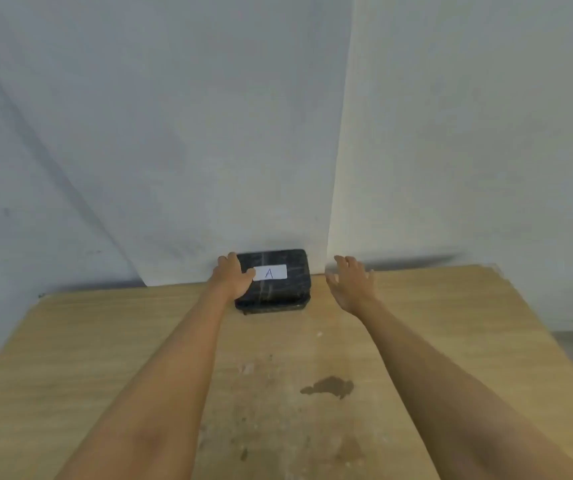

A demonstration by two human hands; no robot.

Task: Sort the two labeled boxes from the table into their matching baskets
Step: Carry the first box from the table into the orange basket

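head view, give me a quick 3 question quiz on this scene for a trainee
1. Multiple choice: which letter is on the white label of the black box? A) A B) B C) C
2. True or false: the right hand is touching the box.
3. Fill in: the box sits at the far edge of the wooden ____.

Key:
1. A
2. False; it is open, apart from the box, while the left hand rests on the box's left end.
3. table
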